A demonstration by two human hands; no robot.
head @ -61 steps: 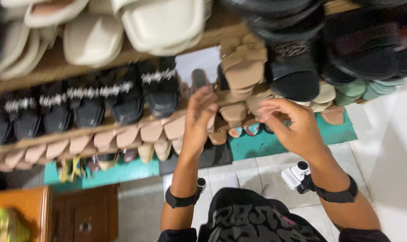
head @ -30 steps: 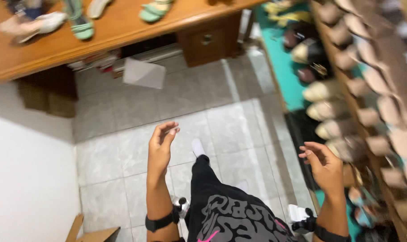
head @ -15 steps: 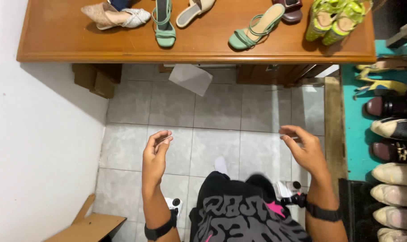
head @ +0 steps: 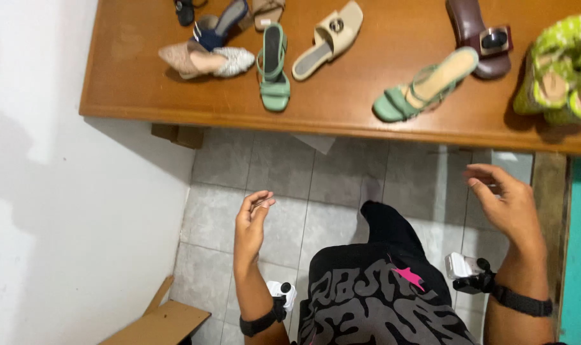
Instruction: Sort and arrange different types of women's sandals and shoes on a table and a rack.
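Both hands hover empty above the grey tiled floor (head: 271, 160), short of the wooden bench (head: 143, 83): the left hand (head: 251, 223) with fingers loosely curled, possibly pinching something tiny, the right hand (head: 504, 201) open and relaxed. Nearest on the bench lie a green strappy sandal (head: 273, 67) and a green heeled sandal (head: 425, 83), untouched

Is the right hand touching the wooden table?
Apart. The head view shows the right hand open below the table edge, with grey floor tiles between them.
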